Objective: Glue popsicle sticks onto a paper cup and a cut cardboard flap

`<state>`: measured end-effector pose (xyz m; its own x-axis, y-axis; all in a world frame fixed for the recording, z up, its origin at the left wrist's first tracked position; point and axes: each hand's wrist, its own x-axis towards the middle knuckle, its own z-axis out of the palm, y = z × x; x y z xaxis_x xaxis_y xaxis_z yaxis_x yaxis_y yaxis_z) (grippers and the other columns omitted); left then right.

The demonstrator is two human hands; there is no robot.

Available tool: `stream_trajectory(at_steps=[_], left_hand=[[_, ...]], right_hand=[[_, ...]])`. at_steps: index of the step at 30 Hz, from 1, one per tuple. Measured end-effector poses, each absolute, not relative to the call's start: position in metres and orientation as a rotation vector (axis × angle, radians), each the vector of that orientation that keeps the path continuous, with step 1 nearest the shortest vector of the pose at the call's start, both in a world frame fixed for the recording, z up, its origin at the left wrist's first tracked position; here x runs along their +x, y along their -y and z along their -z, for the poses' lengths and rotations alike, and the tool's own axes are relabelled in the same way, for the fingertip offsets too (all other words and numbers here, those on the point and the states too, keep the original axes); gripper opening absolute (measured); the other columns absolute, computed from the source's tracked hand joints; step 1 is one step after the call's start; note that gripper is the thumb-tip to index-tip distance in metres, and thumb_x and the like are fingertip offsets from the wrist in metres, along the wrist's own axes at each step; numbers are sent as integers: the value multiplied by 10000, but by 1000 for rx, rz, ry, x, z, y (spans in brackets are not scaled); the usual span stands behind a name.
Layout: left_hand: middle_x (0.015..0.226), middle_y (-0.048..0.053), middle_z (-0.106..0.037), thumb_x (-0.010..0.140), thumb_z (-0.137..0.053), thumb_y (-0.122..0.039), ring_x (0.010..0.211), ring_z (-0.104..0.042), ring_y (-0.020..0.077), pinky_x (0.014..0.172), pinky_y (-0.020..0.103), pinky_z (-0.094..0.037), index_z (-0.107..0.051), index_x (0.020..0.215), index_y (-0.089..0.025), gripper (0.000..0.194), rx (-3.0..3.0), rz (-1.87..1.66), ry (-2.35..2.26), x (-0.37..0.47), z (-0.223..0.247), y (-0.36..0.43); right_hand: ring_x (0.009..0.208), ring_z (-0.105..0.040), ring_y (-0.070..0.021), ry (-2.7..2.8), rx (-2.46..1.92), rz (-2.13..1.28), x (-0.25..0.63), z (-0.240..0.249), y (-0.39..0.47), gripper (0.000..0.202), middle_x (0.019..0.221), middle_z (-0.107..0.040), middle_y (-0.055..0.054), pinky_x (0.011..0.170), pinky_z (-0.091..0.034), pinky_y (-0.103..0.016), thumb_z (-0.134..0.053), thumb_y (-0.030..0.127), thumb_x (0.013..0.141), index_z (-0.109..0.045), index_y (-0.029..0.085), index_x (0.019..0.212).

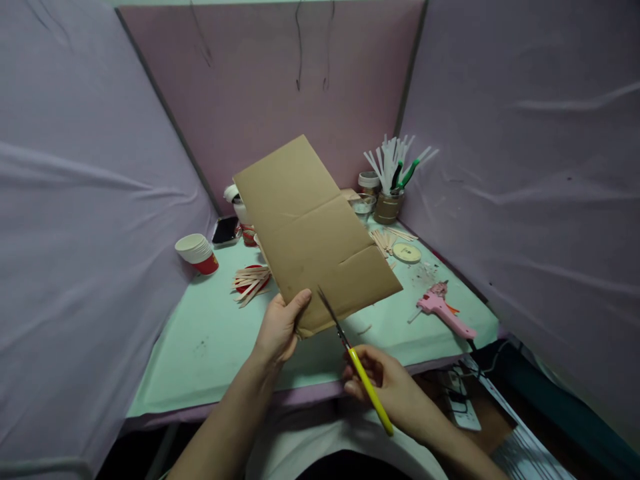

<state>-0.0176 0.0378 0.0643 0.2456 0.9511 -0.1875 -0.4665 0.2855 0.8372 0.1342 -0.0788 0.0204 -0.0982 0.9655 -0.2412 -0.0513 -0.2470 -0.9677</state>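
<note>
A creased brown cardboard sheet (310, 227) is held up at a tilt above the table. My left hand (280, 323) grips its lower left corner, thumb on the face turned to me. In my right hand (377, 380) is a pair of scissors (369, 390) with yellow handles and dark blades. The blades point up and to the left, overlapping the sheet's lower edge in view; whether they touch it I cannot tell. The fingers of the right hand are curled around the scissor handles.
On the green tabletop (200, 360), a pink glue gun (445, 313) lies at right. Stacked paper cups (197, 253), a phone (226, 231) and wooden sticks (253, 283) are at left. A brown pot (389, 208) of white strips and green-handled pliers (409, 175) stands behind. Fabric walls enclose the table.
</note>
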Motion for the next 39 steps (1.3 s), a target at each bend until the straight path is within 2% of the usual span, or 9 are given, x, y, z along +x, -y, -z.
stream_trajectory(at_steps=[5,11,14,18,25,29,39], left_hand=[[943,120,-761,582,-862,-321,823,-726,262,779,384,-591,-669,1010,-97,519,745,-1078,-802,-15,-63,-33],[955,137,-756,590,-855,-337,858,-719,280,813,399,-575,-685,990,-80,504,845,-1039,-829,-20,-64,-31],[981,142,-752,606,-845,-345,890,-713,288,835,409,-565,-691,1000,-83,498,872,-1030,-813,-21,-65,-31],[982,136,-753,612,-842,-348,900,-711,290,847,415,-559,-693,999,-93,487,860,-1031,-811,-21,-64,-31],[969,128,-755,596,-849,-356,902,-711,301,842,423,-560,-703,978,-102,482,840,-1033,-807,-20,-67,-27],[965,130,-755,590,-852,-350,893,-714,298,838,422,-564,-699,991,-97,498,805,-1033,-812,-18,-66,-24],[957,133,-756,604,-847,-345,880,-718,282,849,417,-574,-694,999,-96,491,735,-1046,-831,-19,-69,-29]], right_hand=[[613,-420,-113,1089,-1313,-1323,131,-6,83,314,660,-462,41,576,-355,-227,-694,448,727,-593,168,827],[654,-457,-134,1125,-1319,-1235,129,-10,82,414,711,-527,4,616,-401,-241,-675,544,731,-650,150,856],[637,-441,-132,1163,-1326,-1235,131,-14,79,444,684,-509,6,591,-388,-238,-659,581,727,-653,145,812],[631,-441,-133,1230,-1355,-1212,135,-17,75,442,667,-497,9,569,-374,-235,-653,591,723,-630,152,773],[582,-363,-111,1472,-1492,-1068,139,-14,77,338,613,-410,43,516,-300,-217,-560,488,850,-495,194,698],[556,-360,-108,1587,-1530,-996,141,-11,80,346,591,-421,47,510,-277,-224,-536,461,881,-426,210,670],[486,-337,-103,1562,-1516,-988,135,-12,84,419,504,-361,51,453,-232,-232,-479,526,892,-382,227,615]])
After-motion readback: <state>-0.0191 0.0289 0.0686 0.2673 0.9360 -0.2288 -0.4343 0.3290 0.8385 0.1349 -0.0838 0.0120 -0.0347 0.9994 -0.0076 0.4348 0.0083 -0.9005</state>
